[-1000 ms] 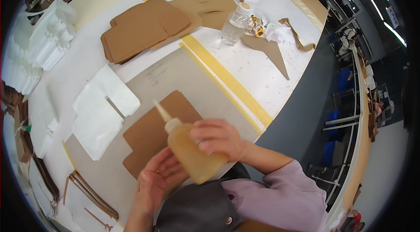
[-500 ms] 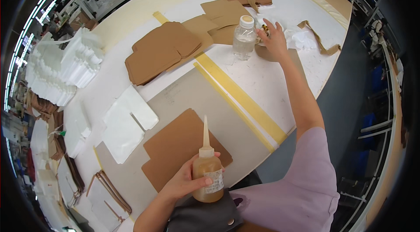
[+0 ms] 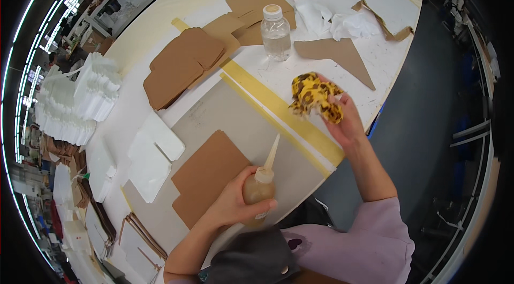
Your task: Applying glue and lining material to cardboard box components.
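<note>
Near the table's front edge, my left hand [image 3: 231, 201] is wrapped round a squeeze bottle [image 3: 259, 190] of amber liquid, its long pale nozzle tilted up and to the right. To the right, my right hand [image 3: 345, 120] grips a crumpled yellow cloth [image 3: 313, 96] with dark brown spots, held up over the table. Just left of the squeeze bottle, a brown cut piece [image 3: 211, 169] lies flat on a grey board [image 3: 209, 114]. Farther back stands a clear bottle [image 3: 277, 38] with a pale cap, partly filled with clear liquid.
Left of the clear bottle lies a stack of brown cut pieces [image 3: 179, 64]. White notched sheets [image 3: 150, 163] are at left, behind them white piles [image 3: 96, 91]. Crumpled white material [image 3: 356, 24] and a brown pointed scrap [image 3: 342, 56] lie at back right. Yellow tape [image 3: 289, 115] crosses the surface.
My right hand has drawn back toward me from beside the clear bottle, bringing the spotted cloth. The squeeze bottle in my left hand has tilted to the right. The view has shifted slightly.
</note>
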`<control>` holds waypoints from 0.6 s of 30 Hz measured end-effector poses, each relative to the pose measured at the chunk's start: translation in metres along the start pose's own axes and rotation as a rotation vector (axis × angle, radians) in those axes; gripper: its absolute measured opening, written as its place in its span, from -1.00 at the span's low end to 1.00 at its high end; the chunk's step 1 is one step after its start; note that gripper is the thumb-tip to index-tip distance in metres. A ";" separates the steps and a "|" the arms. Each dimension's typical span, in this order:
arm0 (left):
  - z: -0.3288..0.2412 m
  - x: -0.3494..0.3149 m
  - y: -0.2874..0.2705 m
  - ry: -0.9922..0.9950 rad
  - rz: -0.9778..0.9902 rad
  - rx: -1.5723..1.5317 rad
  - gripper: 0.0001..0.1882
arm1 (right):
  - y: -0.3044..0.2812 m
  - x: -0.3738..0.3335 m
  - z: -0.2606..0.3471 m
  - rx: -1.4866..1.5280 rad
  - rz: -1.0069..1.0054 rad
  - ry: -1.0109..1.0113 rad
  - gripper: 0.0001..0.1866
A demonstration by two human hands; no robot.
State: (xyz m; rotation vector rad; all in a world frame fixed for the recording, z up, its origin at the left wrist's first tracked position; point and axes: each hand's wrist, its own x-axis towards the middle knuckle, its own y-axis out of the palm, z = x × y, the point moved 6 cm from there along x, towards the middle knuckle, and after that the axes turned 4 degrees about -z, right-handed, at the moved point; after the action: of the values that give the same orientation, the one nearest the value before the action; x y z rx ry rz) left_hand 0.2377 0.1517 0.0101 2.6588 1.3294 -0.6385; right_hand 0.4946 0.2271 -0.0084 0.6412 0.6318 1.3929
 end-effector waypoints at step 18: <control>-0.008 -0.011 0.023 0.283 -0.143 0.139 -0.30 | 0.068 -0.037 -0.045 -0.274 0.121 -0.161 -0.78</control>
State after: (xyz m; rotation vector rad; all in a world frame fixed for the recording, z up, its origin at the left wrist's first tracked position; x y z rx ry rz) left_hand 0.2522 0.1319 0.0198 2.8698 1.6133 -0.3910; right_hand 0.4131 0.1966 0.0122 0.5718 0.2708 1.4907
